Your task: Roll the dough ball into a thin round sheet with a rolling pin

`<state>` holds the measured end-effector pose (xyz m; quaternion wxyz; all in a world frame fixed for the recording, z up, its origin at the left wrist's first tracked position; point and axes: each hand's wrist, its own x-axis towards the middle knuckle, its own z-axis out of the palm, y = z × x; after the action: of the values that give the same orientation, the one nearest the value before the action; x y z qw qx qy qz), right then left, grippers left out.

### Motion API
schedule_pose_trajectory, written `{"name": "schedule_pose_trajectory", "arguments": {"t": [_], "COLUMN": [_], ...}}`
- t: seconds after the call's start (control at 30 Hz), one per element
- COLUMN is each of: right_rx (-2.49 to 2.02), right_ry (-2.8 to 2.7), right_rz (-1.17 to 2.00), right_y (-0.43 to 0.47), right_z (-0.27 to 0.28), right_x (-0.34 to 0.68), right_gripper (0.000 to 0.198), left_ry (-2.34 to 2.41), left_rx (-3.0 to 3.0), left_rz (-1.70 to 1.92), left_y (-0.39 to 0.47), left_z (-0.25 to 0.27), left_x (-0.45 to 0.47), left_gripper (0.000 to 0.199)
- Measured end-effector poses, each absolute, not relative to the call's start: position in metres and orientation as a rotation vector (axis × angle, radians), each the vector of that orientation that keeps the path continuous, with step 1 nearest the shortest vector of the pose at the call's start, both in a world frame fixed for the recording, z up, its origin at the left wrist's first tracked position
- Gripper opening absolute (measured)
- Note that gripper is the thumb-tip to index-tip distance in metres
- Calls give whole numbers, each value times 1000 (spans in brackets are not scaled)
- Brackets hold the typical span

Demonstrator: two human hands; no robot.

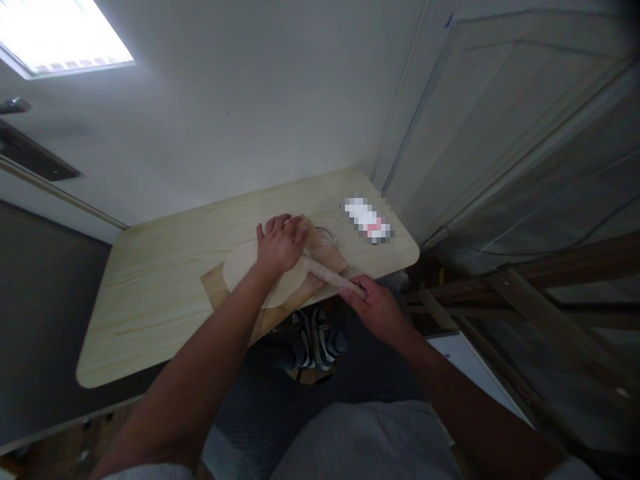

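Observation:
A pale, flat rolled-out sheet of dough point(243, 267) lies on a wooden cutting board point(214, 285), set at an angle on the table. My left hand point(283, 245) rests palm down over the far part of the dough, its fingers stretched forward and somewhat apart. The fingers of my right hand point(373, 308) are wrapped round the near end of a light wooden rolling pin point(333, 275). The pin slants across the right side of the board, and its far end reaches the dough's edge near my left wrist. Dough under my left palm is hidden.
The light wood-grain table point(145, 287) stands against a white door point(250, 100). A metal ring point(327, 235) shows at the board's far right corner. A blurred-out white and pink item point(367, 219) lies at the table's right. Wooden beams point(540, 320) are farther right.

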<state>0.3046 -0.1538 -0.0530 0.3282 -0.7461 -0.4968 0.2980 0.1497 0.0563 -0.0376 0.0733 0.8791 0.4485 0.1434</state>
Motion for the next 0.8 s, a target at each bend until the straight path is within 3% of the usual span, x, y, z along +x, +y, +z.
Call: {"name": "schedule_pose_trajectory", "arguments": {"t": [0.27,0.8], "right_rx": [-2001,-1936], "right_ry": [-1273,-1096], "right_rz": [677,782], "right_y": [-150,-132], "right_z": [-56,-63], "right_x": [312,336], "right_gripper": [38,41], "left_ry": [1404,1396], "left_rx": [2637,2647], "left_rz": [349,282], "left_y": [63,78], "left_z": [-36,-30], "left_x": [168,201], "left_gripper": [56,54]}}
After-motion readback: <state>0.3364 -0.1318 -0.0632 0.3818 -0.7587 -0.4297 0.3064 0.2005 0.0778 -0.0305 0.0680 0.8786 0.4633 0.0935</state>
